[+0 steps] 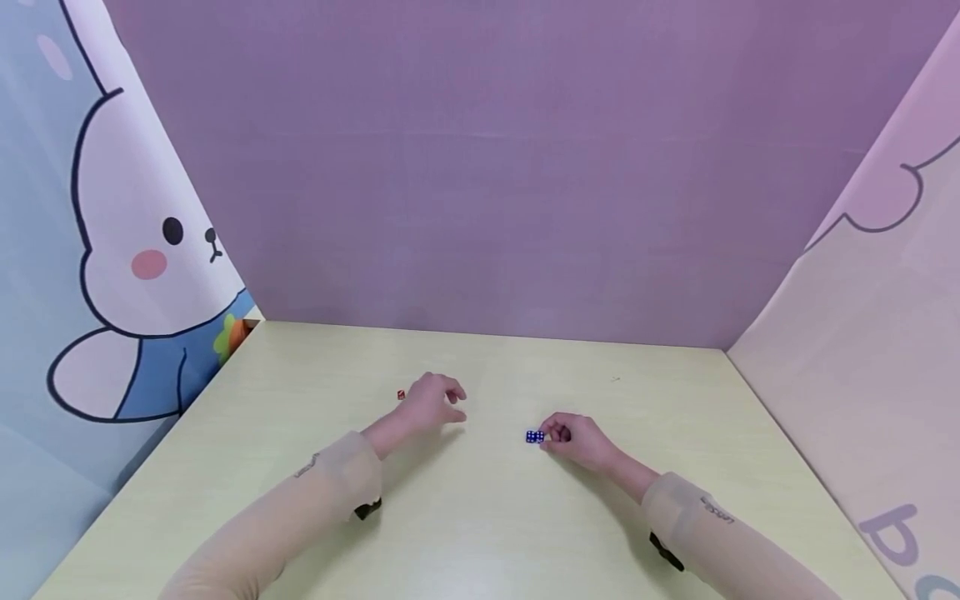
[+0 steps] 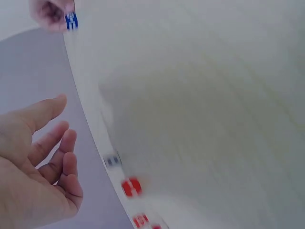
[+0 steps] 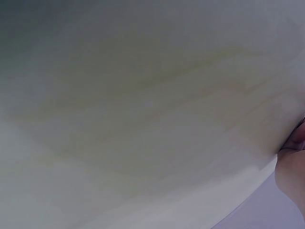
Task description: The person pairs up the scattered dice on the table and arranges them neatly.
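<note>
Thumb and fingertips of my right hand (image 1: 577, 440) pinch at the right end of a pair of blue dice (image 1: 535, 436) with white dots, which sit side by side low over the table. In the left wrist view the blue dice (image 2: 71, 20) appear at the top left, at the fingertips of that hand. My left hand (image 1: 435, 402) hovers over the table with loosely bent fingers, thumb apart, holding nothing. Just left of its wrist is a red die (image 1: 401, 394). Only an edge of the right hand (image 3: 291, 174) enters the right wrist view.
Blurred red dice (image 2: 132, 186) and a small dark-and-white block (image 2: 112, 160) lie along the table in the left wrist view. A tiny mark (image 1: 615, 379) shows on the pale table (image 1: 480, 517). A purple backdrop (image 1: 480, 167) and printed side cloths (image 1: 150, 208) surround it.
</note>
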Demonstrator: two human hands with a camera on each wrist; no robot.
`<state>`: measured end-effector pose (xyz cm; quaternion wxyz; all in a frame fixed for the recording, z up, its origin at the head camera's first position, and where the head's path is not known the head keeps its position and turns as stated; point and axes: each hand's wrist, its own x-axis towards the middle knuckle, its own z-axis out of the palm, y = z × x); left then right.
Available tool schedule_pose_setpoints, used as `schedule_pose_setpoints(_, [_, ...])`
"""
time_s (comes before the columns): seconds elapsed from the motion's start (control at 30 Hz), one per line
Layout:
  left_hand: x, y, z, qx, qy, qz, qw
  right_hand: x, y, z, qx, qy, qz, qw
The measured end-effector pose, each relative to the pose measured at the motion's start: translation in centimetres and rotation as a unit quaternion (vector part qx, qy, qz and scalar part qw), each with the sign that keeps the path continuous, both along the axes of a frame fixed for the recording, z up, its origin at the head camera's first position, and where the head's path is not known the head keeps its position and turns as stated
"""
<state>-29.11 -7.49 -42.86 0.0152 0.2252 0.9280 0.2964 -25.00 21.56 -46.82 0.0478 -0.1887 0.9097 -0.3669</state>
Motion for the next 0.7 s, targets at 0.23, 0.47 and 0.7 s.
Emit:
schedule_pose_setpoints(0.23, [-1.3, -2.7, -0.1, -0.065, 0.002, 0.037, 0.9972, 0.0, 0.0, 0.0, -0.004, -0.002, 0.002, 1.0])
schedule_pose_setpoints(0.47, [-2.4, -4.1, -0.6, -0.095, -0.003, 0.037, 0.9948, 0.0, 0.2, 0.0, -0.013, -0.003, 0.002, 1.0])
schedule_pose_setpoints(0.7, [-2.9, -4.1, -1.2, -0.08, -0.005, 0.019, 0.9966, 0.0, 0.2, -0.1, -0.012, -0.02, -0.007, 1.0])
